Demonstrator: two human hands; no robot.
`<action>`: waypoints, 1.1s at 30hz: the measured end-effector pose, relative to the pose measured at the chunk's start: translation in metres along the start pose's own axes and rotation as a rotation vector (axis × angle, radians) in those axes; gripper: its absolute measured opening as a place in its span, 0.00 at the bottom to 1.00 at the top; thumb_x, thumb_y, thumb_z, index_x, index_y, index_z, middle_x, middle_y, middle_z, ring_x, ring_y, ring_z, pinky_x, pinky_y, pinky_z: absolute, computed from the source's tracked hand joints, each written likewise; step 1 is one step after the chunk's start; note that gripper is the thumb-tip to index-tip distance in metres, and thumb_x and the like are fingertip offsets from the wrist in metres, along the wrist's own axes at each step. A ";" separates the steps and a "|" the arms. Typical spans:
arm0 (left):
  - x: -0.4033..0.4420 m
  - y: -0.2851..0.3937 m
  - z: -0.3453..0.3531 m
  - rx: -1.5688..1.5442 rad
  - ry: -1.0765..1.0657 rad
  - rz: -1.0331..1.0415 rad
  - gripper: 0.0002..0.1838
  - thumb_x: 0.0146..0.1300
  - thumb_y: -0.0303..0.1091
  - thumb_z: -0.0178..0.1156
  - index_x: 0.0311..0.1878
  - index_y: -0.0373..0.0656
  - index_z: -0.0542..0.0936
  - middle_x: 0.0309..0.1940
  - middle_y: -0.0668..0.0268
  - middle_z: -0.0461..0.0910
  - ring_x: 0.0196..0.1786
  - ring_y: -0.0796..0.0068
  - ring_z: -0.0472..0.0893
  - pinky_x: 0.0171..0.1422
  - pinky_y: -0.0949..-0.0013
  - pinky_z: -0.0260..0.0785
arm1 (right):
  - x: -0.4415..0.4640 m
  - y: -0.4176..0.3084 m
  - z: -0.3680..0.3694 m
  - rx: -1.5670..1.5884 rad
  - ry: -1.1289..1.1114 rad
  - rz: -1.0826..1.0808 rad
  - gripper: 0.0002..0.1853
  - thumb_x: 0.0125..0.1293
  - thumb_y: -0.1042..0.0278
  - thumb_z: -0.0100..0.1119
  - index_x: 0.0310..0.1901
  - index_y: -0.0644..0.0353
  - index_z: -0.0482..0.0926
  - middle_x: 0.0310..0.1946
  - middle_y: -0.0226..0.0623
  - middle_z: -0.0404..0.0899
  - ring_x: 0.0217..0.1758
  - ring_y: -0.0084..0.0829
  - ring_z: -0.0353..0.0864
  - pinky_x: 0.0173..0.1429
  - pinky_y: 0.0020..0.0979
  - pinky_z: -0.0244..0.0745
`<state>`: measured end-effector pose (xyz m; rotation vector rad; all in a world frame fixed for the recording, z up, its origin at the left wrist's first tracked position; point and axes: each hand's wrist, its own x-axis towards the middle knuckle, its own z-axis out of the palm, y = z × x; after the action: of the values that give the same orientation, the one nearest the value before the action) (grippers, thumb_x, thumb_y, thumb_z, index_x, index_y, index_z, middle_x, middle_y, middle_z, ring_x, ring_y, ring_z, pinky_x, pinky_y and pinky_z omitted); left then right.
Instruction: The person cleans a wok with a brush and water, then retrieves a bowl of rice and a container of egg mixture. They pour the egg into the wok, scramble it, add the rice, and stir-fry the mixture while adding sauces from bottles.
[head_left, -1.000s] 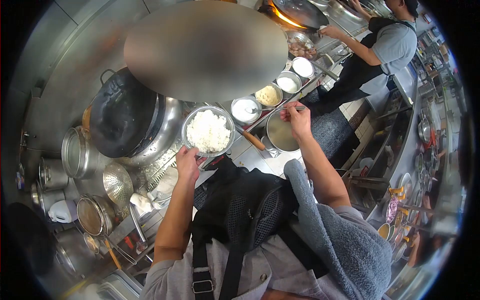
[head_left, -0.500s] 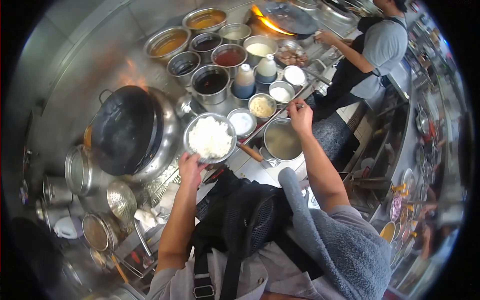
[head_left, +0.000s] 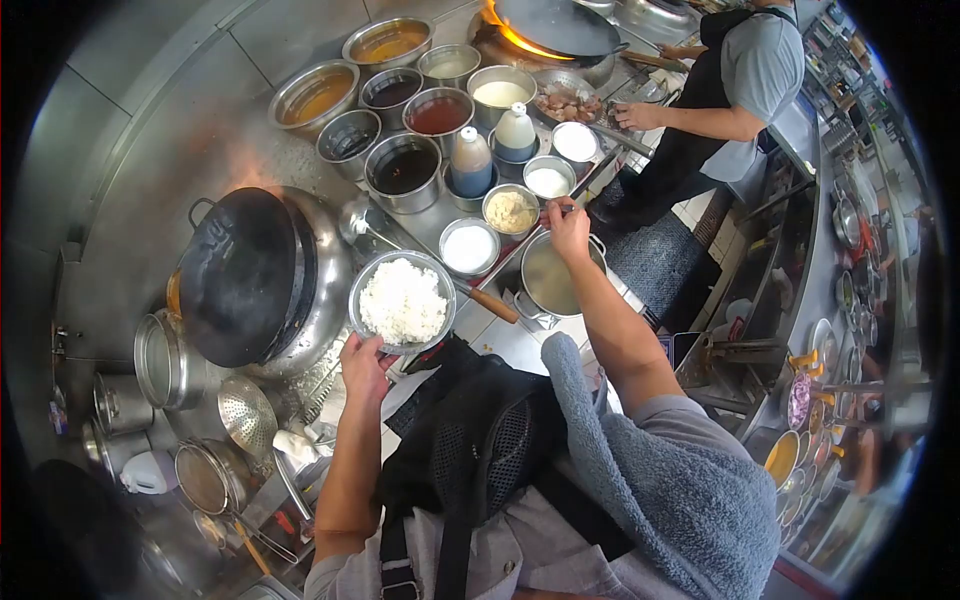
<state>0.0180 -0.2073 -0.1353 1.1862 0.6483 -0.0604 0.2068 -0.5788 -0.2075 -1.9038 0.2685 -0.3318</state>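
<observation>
Steel worktop (head_left: 330, 222) spreads ahead, with flames rising behind a black wok (head_left: 240, 275). With my left hand (head_left: 366, 368) I grip the rim of a bowl of white rice (head_left: 403, 302), near the wok. My right hand (head_left: 568, 232) pinches a small spoon (head_left: 541, 210) at the bowl of pale yellow powder (head_left: 509, 211).

This place is a working restaurant kitchen, which is shown by the black wok (head_left: 245, 278) above a burner, the flames (head_left: 522, 35) under another wok (head_left: 560, 25), the metal pots of sauce (head_left: 403, 172), the strainer (head_left: 248, 415) and the co-worker in an apron (head_left: 700, 75).
</observation>
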 end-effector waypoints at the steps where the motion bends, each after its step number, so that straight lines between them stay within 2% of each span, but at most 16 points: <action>1: 0.001 0.000 0.000 -0.001 0.004 -0.006 0.17 0.58 0.23 0.52 0.52 0.42 0.75 0.45 0.61 0.82 0.43 0.68 0.84 0.44 0.63 0.79 | 0.000 0.004 -0.001 -0.001 0.000 0.000 0.11 0.68 0.66 0.54 0.38 0.66 0.79 0.22 0.41 0.84 0.28 0.36 0.85 0.38 0.35 0.78; 3: 0.002 -0.001 0.000 -0.009 0.002 -0.007 0.17 0.59 0.22 0.52 0.52 0.39 0.74 0.45 0.60 0.81 0.43 0.66 0.83 0.45 0.62 0.80 | -0.006 0.004 -0.005 0.288 -0.010 0.133 0.11 0.69 0.68 0.53 0.39 0.70 0.78 0.26 0.41 0.84 0.29 0.28 0.85 0.38 0.28 0.80; 4: 0.003 -0.002 0.001 -0.017 -0.001 -0.007 0.16 0.59 0.22 0.51 0.52 0.36 0.74 0.46 0.58 0.80 0.43 0.65 0.83 0.45 0.61 0.81 | -0.009 0.004 -0.006 0.287 -0.008 0.133 0.11 0.69 0.68 0.53 0.39 0.70 0.78 0.26 0.41 0.84 0.29 0.28 0.85 0.38 0.28 0.80; 8: 0.011 -0.004 0.006 -0.001 0.002 -0.018 0.15 0.59 0.22 0.51 0.50 0.36 0.74 0.45 0.58 0.80 0.43 0.65 0.83 0.44 0.61 0.81 | -0.016 0.010 -0.007 0.466 0.002 0.183 0.10 0.71 0.71 0.51 0.41 0.71 0.78 0.30 0.44 0.83 0.29 0.28 0.83 0.37 0.26 0.81; 10: 0.014 -0.002 0.012 0.019 0.008 -0.034 0.18 0.57 0.22 0.53 0.53 0.40 0.74 0.45 0.60 0.81 0.43 0.65 0.83 0.44 0.62 0.79 | -0.020 0.010 -0.013 0.521 0.021 0.209 0.10 0.72 0.71 0.50 0.41 0.71 0.78 0.30 0.43 0.83 0.30 0.28 0.83 0.37 0.27 0.81; 16: 0.038 0.001 0.039 0.057 -0.016 -0.015 0.16 0.58 0.21 0.52 0.50 0.38 0.74 0.45 0.58 0.80 0.45 0.63 0.83 0.45 0.61 0.79 | -0.029 -0.016 -0.034 0.668 -0.006 0.261 0.09 0.72 0.70 0.51 0.42 0.68 0.78 0.32 0.44 0.83 0.31 0.28 0.83 0.38 0.27 0.80; 19: 0.060 -0.002 0.061 0.037 -0.034 0.027 0.14 0.57 0.21 0.52 0.48 0.37 0.75 0.44 0.57 0.80 0.44 0.62 0.83 0.45 0.59 0.79 | -0.038 -0.052 -0.042 0.723 -0.082 0.222 0.09 0.72 0.70 0.51 0.42 0.67 0.78 0.32 0.43 0.83 0.31 0.28 0.83 0.38 0.27 0.80; 21: 0.078 -0.005 0.073 0.072 -0.029 0.001 0.14 0.57 0.21 0.52 0.48 0.37 0.75 0.42 0.58 0.80 0.44 0.62 0.83 0.45 0.56 0.79 | -0.044 -0.076 -0.044 0.742 -0.216 0.213 0.10 0.73 0.69 0.50 0.43 0.68 0.78 0.33 0.43 0.83 0.33 0.28 0.83 0.39 0.27 0.80; 23: 0.079 -0.005 0.085 0.053 -0.018 0.021 0.14 0.57 0.21 0.53 0.47 0.38 0.76 0.40 0.59 0.81 0.42 0.63 0.82 0.44 0.56 0.79 | -0.039 -0.084 -0.042 0.643 -0.207 0.153 0.10 0.72 0.70 0.50 0.42 0.69 0.78 0.33 0.42 0.84 0.32 0.28 0.83 0.38 0.27 0.80; 25: 0.074 -0.001 0.099 0.041 -0.089 0.017 0.13 0.57 0.22 0.54 0.47 0.39 0.76 0.40 0.60 0.80 0.41 0.63 0.82 0.43 0.56 0.78 | -0.010 -0.065 -0.047 0.394 -0.016 0.042 0.10 0.71 0.70 0.50 0.40 0.69 0.78 0.30 0.42 0.84 0.29 0.27 0.83 0.35 0.27 0.79; 27: 0.072 -0.008 0.093 0.060 -0.115 -0.003 0.14 0.57 0.22 0.54 0.47 0.40 0.77 0.41 0.61 0.80 0.41 0.64 0.82 0.42 0.57 0.78 | 0.018 -0.043 -0.054 0.210 0.168 0.034 0.11 0.69 0.67 0.54 0.35 0.68 0.80 0.24 0.39 0.84 0.24 0.25 0.82 0.32 0.28 0.78; 29: 0.059 -0.008 0.085 0.006 -0.093 -0.003 0.15 0.56 0.22 0.55 0.49 0.40 0.76 0.42 0.60 0.80 0.42 0.64 0.82 0.43 0.58 0.78 | 0.042 -0.011 -0.062 0.050 0.176 0.013 0.11 0.68 0.66 0.55 0.37 0.68 0.79 0.25 0.39 0.84 0.25 0.24 0.82 0.30 0.25 0.77; 30: 0.053 -0.010 0.077 -0.003 -0.104 -0.004 0.16 0.56 0.22 0.54 0.50 0.39 0.75 0.43 0.60 0.80 0.43 0.63 0.82 0.44 0.58 0.79 | 0.053 0.008 -0.063 -0.137 0.197 -0.049 0.12 0.68 0.64 0.55 0.36 0.67 0.79 0.23 0.38 0.84 0.24 0.23 0.83 0.30 0.26 0.77; 33: 0.026 -0.006 0.052 0.007 -0.116 -0.020 0.17 0.56 0.21 0.53 0.51 0.38 0.74 0.45 0.58 0.80 0.44 0.62 0.83 0.46 0.57 0.80 | 0.058 0.003 -0.059 -0.376 0.229 -0.199 0.13 0.66 0.62 0.53 0.35 0.66 0.80 0.21 0.41 0.83 0.27 0.37 0.85 0.37 0.35 0.78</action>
<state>0.0602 -0.2474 -0.1419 1.1743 0.5584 -0.1481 0.2397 -0.6507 -0.1849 -2.2713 0.3101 -0.6744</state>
